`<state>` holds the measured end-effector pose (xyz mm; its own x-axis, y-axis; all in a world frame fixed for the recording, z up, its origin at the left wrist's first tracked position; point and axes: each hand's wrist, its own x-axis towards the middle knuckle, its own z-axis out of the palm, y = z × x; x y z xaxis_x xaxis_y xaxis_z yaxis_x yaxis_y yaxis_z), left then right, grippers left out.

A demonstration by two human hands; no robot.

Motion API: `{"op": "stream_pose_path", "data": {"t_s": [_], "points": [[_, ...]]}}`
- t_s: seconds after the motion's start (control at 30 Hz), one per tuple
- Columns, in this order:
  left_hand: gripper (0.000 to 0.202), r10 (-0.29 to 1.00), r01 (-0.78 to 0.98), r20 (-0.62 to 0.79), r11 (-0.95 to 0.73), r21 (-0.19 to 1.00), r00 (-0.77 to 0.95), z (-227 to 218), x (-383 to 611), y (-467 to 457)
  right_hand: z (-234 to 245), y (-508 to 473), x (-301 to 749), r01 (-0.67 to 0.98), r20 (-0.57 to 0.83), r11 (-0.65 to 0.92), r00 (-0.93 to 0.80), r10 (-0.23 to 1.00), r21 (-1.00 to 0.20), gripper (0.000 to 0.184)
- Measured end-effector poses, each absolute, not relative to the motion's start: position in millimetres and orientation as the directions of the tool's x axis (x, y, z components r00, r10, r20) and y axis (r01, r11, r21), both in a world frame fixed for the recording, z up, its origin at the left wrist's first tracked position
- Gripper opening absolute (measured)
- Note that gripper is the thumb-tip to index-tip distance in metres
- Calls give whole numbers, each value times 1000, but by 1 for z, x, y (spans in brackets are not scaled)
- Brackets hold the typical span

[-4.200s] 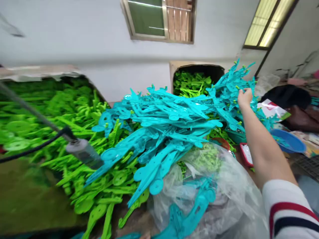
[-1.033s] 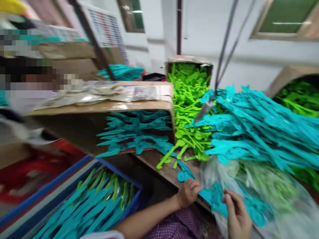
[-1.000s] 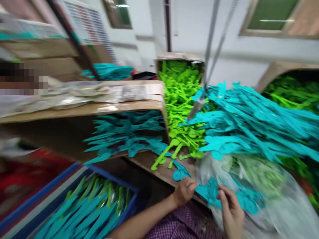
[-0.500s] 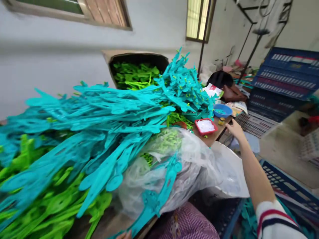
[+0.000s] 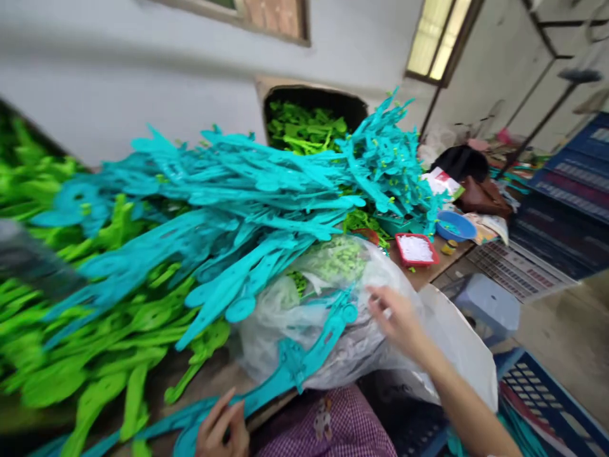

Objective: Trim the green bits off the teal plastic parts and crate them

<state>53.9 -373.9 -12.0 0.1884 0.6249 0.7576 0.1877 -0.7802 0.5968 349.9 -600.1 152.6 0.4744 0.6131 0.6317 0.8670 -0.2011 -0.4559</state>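
Observation:
A long teal plastic part (image 5: 290, 371) with round holes and a stepped middle lies slantwise across the front of the table and the edge of a clear plastic bag (image 5: 266, 349). My left hand (image 5: 223, 428) is at the bottom edge, fingers curled over the lower stretch of this part. My right hand (image 5: 394, 317), a little blurred, hovers over the bag near the part's upper end. Its fingers are bent and apart, with nothing visible between them. Small light green pieces (image 5: 340, 257) show through the bag.
A big heap of teal parts (image 5: 228, 184) and lime green parts (image 5: 95, 374) covers the left. Toward the right are a red tray (image 5: 402, 257) of white pieces, a blue bowl (image 5: 457, 222), a stool (image 5: 492, 304) and a blue crate (image 5: 547, 381).
My right hand has come back from the far table edge by the red tray to above the bag. My left hand shows more now, on the teal part. The view has shifted left.

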Motion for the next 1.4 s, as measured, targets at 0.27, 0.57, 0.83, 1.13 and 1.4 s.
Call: {"op": "stream_pose_path", "data": {"t_s": [0.27,0.57,0.83,1.13,1.4], "points": [[28,548,266,812,-767,584,-202,33,54,-376,56,-518,230,974,517,41,82,852,-221,47],[18,651,-94,734,-732,674,195,158,144,-404,75,-507,266,936,593,-2,225,773,-353,32],[35,407,325,324,-904,280,854,141,240,-367,71,-515,310,920,555,-64,288,780,-387,28],[33,475,466,145,-880,95,868,134,273,-334,61,-535,306,885,542,-36,316,779,-465,28],[34,378,371,132,-925,75,916,137,269,-324,57,-548,300,881,525,-10,291,800,-473,27]]}}
